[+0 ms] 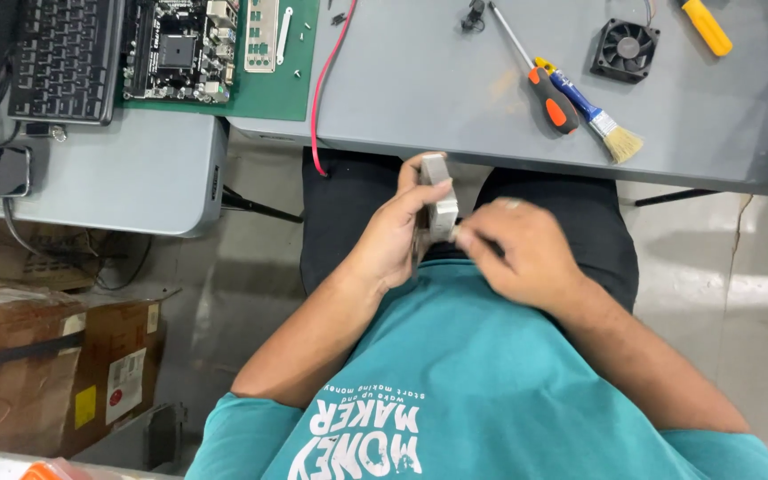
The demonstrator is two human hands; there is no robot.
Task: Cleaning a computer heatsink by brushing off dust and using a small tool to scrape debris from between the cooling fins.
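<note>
Metal block [438,206] gripped by left hand [393,240] fingers, right hand [517,253] fingers pinching its edge, screwdriver [540,80], brush [593,116], fan [625,50] on table [437,89]

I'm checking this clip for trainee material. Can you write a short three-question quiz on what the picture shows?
1. True or false: the left hand holds the small silver metal block over the lap.
2. Which tool lies beside the screwdriver on the grey table? A) brush B) hammer C) pliers
3. Fill in: the circuit board lies on a ____ mat.

Key
1. True; the right hand touches the block's lower edge, but its exact action is blurred.
2. A, the brush with a blue handle.
3. Green.
</note>
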